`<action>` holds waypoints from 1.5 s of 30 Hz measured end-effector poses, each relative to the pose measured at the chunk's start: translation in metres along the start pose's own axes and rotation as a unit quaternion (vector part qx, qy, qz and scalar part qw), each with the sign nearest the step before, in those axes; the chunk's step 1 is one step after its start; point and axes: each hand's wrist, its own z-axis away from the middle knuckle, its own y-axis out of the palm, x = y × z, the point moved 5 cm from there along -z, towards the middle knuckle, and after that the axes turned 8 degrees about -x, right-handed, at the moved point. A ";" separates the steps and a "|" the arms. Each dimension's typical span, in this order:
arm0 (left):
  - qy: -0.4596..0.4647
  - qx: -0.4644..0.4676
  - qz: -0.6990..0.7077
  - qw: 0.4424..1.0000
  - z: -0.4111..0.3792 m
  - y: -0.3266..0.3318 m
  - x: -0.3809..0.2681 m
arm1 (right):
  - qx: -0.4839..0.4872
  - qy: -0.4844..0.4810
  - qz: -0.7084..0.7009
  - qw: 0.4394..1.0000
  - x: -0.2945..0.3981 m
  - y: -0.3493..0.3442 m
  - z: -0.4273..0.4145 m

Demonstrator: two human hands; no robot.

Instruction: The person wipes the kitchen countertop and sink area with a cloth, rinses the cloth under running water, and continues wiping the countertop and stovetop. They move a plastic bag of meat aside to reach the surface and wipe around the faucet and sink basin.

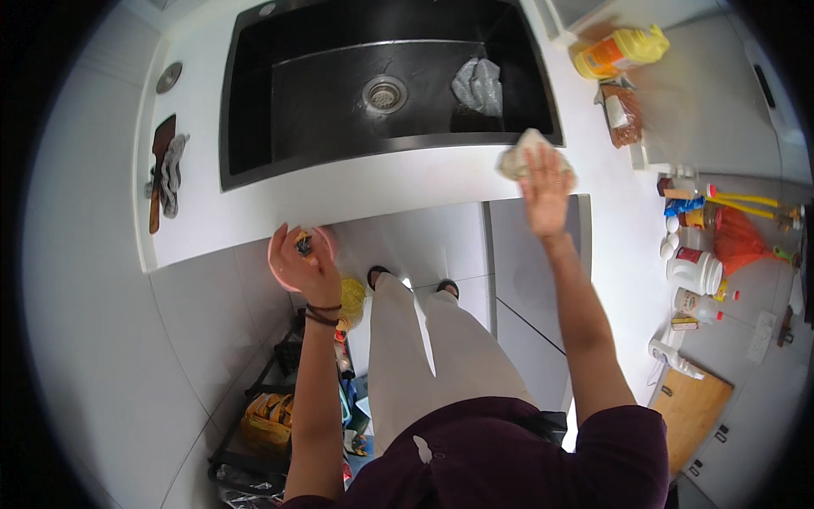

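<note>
Flat on a cream cloth [530,141], my right hand [545,184] presses it against the white countertop [356,170] by the sink's front right corner. My left hand [308,264] hangs in the air before the counter's front edge, fingers spread and holding nothing. Below that hand is a pink bin [325,237], partly covered by the fingers. Beyond the counter strip lies a black sink [318,83] with a round metal drain [385,94]. A grey crumpled cloth [478,86] rests on the right side of its basin.
On the counter's left lie a wooden-handled spatula [163,143] and a striped grey cloth [172,175]. A yellow jug [620,54], a white jug [693,270] and several bottles line the right wall. A wooden cutting board [693,413] is farther down. A black rack [254,388] stands at lower left.
</note>
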 end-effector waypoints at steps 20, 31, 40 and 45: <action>0.053 0.022 -0.298 0.953 -0.009 0.139 -0.033 | -0.032 0.181 -0.131 0.974 -0.135 -0.004 0.039; 0.052 0.032 -0.339 0.939 -0.019 0.143 -0.041 | 0.036 0.441 0.077 0.894 -0.247 -0.077 0.266; 0.033 0.079 -0.380 0.921 -0.015 0.149 -0.014 | 0.020 0.374 -0.001 0.927 -0.277 0.012 0.058; 0.012 0.066 -0.363 0.929 -0.022 0.142 -0.005 | 0.000 0.342 -0.075 0.937 -0.273 -0.031 0.155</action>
